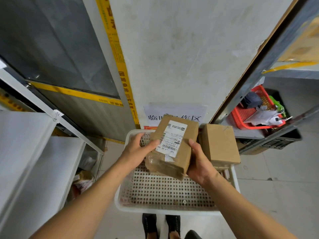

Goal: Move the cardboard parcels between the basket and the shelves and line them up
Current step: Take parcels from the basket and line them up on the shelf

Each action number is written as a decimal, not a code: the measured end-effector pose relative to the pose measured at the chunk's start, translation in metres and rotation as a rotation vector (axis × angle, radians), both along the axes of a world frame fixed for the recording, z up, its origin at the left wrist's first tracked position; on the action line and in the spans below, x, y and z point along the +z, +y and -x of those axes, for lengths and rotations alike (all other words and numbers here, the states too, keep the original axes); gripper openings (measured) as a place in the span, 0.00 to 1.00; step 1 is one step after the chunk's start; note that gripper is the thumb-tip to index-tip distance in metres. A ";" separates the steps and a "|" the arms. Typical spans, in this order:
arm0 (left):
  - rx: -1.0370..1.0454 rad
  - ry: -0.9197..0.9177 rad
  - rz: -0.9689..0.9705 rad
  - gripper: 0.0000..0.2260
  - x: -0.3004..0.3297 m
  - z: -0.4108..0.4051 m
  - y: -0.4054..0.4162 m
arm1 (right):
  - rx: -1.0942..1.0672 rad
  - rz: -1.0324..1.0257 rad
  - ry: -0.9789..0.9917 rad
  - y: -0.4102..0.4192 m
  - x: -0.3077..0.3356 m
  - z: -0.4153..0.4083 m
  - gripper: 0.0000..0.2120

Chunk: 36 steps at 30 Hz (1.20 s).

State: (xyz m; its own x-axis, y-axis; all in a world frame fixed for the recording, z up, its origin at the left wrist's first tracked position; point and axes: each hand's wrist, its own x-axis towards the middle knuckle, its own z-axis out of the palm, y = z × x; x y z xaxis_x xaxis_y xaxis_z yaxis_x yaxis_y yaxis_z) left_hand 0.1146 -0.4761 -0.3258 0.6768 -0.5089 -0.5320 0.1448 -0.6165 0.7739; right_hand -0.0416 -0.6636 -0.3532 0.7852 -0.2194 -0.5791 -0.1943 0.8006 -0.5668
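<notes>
A labelled cardboard parcel is held above the white perforated basket, tilted, with its white shipping label facing up. My left hand holds its left side, thumb on the label's edge. My right hand grips its right side from below, thumb on the top face. A second, plain cardboard parcel stands in the basket's far right corner, beside my right hand. White shelves stand at the left and a grey metal shelf at the right.
A red basket with papers and dark items sits on the right shelf, a black crate below it. Loose packages lie low by the left shelf. A wall with a paper sign is straight ahead. My shoes are below the basket.
</notes>
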 end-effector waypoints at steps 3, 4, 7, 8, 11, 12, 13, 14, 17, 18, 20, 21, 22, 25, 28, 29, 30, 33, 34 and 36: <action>0.089 0.638 0.328 0.20 -0.001 0.006 0.003 | 0.075 -0.010 -0.064 -0.007 0.001 0.004 0.39; 0.114 0.656 0.388 0.17 0.000 0.007 0.004 | 0.129 0.019 -0.080 -0.010 0.002 0.004 0.41; 0.139 0.526 0.387 0.18 0.005 -0.003 0.003 | 0.200 0.349 0.006 -0.027 0.010 0.000 0.51; 0.118 0.468 0.349 0.19 0.008 -0.009 0.002 | 0.188 0.543 0.047 -0.035 0.012 -0.003 0.55; -0.010 0.325 0.208 0.29 0.019 -0.035 0.004 | 0.307 1.041 0.033 -0.060 0.037 -0.019 0.59; -0.081 0.290 0.170 0.30 0.026 -0.043 0.004 | 0.423 1.160 -0.005 -0.065 0.048 -0.027 0.56; -0.160 0.258 0.138 0.30 0.034 -0.051 0.004 | 0.559 1.263 -0.047 -0.069 0.062 -0.035 0.54; -0.254 0.234 0.110 0.29 0.042 -0.057 0.003 | 0.694 1.343 -0.081 -0.069 0.074 -0.044 0.52; -0.517 0.222 0.040 0.28 0.067 -0.066 -0.005 | 1.063 1.238 -0.057 -0.059 0.098 -0.068 0.48; -0.581 0.223 0.026 0.27 0.073 -0.067 -0.009 | 1.162 1.122 -0.048 -0.054 0.101 -0.073 0.45; -0.647 0.242 0.014 0.25 0.080 -0.067 -0.011 | 1.244 0.943 -0.079 -0.046 0.099 -0.074 0.39; -0.642 0.260 0.023 0.24 0.082 -0.067 -0.011 | 1.216 0.876 -0.098 -0.043 0.097 -0.070 0.37; -0.613 0.263 0.037 0.23 0.081 -0.066 -0.010 | 1.144 0.829 -0.093 -0.041 0.091 -0.066 0.38; -0.389 0.092 0.096 0.21 0.072 -0.063 -0.010 | 0.856 0.701 -0.060 -0.032 0.070 -0.053 0.37; -0.137 -0.144 0.120 0.28 0.057 -0.058 -0.008 | 0.629 0.559 -0.078 -0.021 0.049 -0.043 0.32; -0.052 -0.201 0.142 0.31 0.053 -0.055 -0.003 | 0.554 0.518 -0.069 -0.018 0.045 -0.041 0.31; 0.025 -0.249 0.159 0.33 0.050 -0.050 0.005 | 0.486 0.475 -0.059 -0.016 0.040 -0.039 0.30; 0.196 -0.276 0.176 0.34 0.040 -0.025 0.030 | 0.323 0.397 -0.044 -0.011 0.029 -0.035 0.30; 0.216 -0.211 0.177 0.36 0.039 -0.011 0.037 | 0.282 0.373 -0.048 -0.009 0.026 -0.034 0.30; 0.223 0.016 0.250 0.37 0.036 0.017 0.044 | 0.228 0.339 -0.068 -0.003 0.024 -0.034 0.27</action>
